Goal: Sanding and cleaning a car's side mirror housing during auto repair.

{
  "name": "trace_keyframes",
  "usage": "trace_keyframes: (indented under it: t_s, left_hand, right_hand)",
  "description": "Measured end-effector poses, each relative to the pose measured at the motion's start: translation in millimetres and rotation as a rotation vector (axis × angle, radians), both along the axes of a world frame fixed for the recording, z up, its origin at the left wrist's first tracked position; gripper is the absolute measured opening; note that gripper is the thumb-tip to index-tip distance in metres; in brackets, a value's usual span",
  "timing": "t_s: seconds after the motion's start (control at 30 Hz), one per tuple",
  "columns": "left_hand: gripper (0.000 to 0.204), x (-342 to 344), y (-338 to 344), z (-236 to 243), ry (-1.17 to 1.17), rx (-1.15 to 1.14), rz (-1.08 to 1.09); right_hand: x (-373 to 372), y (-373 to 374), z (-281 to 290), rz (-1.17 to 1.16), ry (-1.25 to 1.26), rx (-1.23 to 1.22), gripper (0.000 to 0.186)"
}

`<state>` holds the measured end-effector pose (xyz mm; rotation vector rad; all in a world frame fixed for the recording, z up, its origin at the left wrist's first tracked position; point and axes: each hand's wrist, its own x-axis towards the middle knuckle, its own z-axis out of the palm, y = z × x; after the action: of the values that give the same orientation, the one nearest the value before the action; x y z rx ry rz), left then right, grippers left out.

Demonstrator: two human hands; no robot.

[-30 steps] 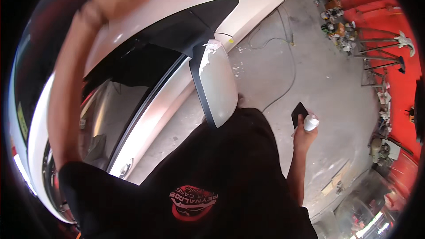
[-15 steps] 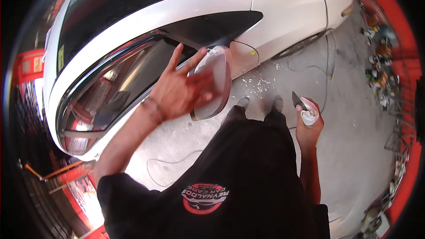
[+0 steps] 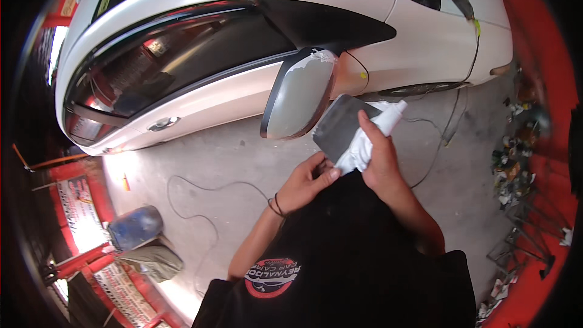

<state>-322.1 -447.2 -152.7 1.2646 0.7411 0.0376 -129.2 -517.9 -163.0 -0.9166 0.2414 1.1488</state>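
In my right hand (image 3: pixel 381 161) are a flat dark grey rectangular plate (image 3: pixel 341 126), like a spreader, and a crumpled white cloth (image 3: pixel 359 150). Its thumb presses along the cloth, whose rolled end (image 3: pixel 398 109) sticks out past the thumb. My left hand (image 3: pixel 308 183) is closed at the cloth's lower end, thumb against fingers, beside the plate's near corner. Just beyond, to the left, stands a car's side mirror (image 3: pixel 297 97); its grey cover has a rough whitish patch (image 3: pixel 325 56) along the top edge.
The white car (image 3: pixel 225 98) spans the far side, its door handle (image 3: pixel 164 123) at left. A cable (image 3: pixel 456 109) hangs over its front to the floor. Another thin cable (image 3: pixel 212 189) loops across the floor. A blue drum (image 3: pixel 136 228) stands at left, and assorted clutter (image 3: pixel 513 164) lines the right wall.
My left hand has left the mirror and come down to the white cloth. My right hand has moved left and up with plate and cloth, now in front of me. The view has shifted.
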Motion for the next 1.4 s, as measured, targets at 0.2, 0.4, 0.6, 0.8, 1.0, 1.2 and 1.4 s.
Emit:
trace_keyframes:
  t_s: [0.2,0.4,0.6,0.8,1.0,1.2,1.4]
  left_hand:
    - [0.033,20.7,7.7,-3.1,-0.172,-0.114,0.27]
    - [0.029,23.2,12.9,24.4,-0.033,0.036,0.176]
    - [0.03,78.9,1.2,23.9,0.0,-0.017,0.435]
    - [0.035,132.2,-19.0,15.2,0.185,-0.091,0.717]
    - [0.036,145.6,-17.9,16.1,0.278,-0.042,0.832]
    - [0.045,145.2,-5.3,6.3,0.295,0.052,0.833]
    - [0.034,146.8,0.7,7.1,0.215,0.059,0.827]
  right_hand:
    - [0.1,8.6,6.9,0.19,-0.142,0.015,0.031]
    - [33.5,-7.7,-18.1,0.381,0.149,0.199,0.038]
    - [76.2,30.3,-31.3,0.505,0.107,0.138,0.034]
    - [103.5,46.9,-43.3,0.606,0.173,0.144,0.02]
    - [99.0,52.0,-58.3,0.56,0.206,0.157,0.021]
    - [85.5,60.6,-62.3,0.414,0.126,0.126,0.023]
    - [81.3,67.7,-56.0,0.367,0.083,0.176,0.028]
